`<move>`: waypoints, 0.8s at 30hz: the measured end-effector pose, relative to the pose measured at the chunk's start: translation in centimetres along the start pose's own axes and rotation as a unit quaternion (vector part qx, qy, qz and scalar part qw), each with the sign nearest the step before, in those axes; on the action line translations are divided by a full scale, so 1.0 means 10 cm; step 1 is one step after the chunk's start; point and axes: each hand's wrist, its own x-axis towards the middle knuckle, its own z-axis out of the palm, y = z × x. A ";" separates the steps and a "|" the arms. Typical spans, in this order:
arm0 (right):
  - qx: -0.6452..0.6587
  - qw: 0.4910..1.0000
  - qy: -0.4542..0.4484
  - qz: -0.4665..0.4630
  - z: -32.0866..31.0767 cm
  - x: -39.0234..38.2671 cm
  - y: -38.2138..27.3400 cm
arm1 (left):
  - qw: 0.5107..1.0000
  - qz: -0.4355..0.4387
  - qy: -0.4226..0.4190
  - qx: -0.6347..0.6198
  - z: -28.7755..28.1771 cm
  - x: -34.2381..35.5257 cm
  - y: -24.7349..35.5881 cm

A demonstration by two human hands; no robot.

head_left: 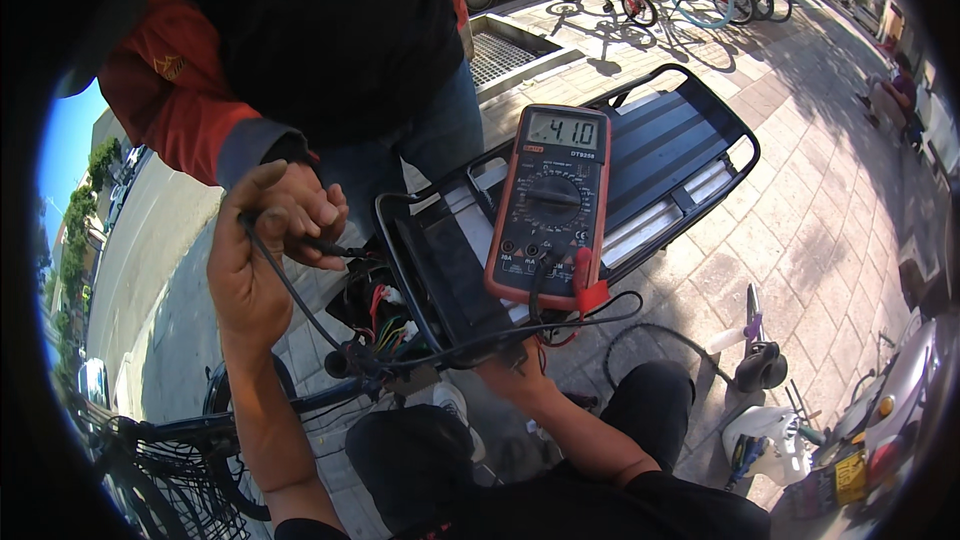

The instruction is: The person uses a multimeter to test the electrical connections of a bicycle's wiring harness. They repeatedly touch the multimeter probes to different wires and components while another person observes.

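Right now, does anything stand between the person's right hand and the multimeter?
Yes, the black rack: the multimeter lies on top, while the right hand is partly hidden beneath its near edge. A black lead also crosses between them.

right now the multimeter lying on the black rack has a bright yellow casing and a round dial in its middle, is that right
Not quite, the colour is wrong: the head view shows the multimeter cased in red, not yellow. It does lie on the black rack, with a round dial in its middle.

The multimeter bears digits on its screen and pale lettering on its face.
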 end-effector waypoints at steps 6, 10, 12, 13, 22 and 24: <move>0.063 0.998 0.013 0.024 -0.02 -0.06 -0.04 | 1.000 0.010 -0.015 -0.024 -0.01 0.00 -0.03; 0.072 0.997 0.013 0.014 -0.01 -0.04 -0.05 | 0.999 0.021 -0.019 -0.021 -0.02 0.00 -0.05; 0.054 0.998 0.011 0.008 0.00 -0.03 -0.05 | 0.999 0.016 -0.024 -0.025 -0.03 0.00 -0.04; 0.042 0.999 0.012 0.005 0.00 -0.03 -0.04 | 0.999 0.008 -0.028 -0.027 -0.03 0.00 -0.02; 0.123 0.990 0.038 0.060 0.12 -0.09 0.10 | 1.000 0.001 -0.008 -0.023 0.00 -0.01 -0.02; 0.108 0.992 0.037 0.058 0.14 -0.10 0.13 | 1.000 0.004 -0.011 -0.026 -0.01 -0.01 -0.03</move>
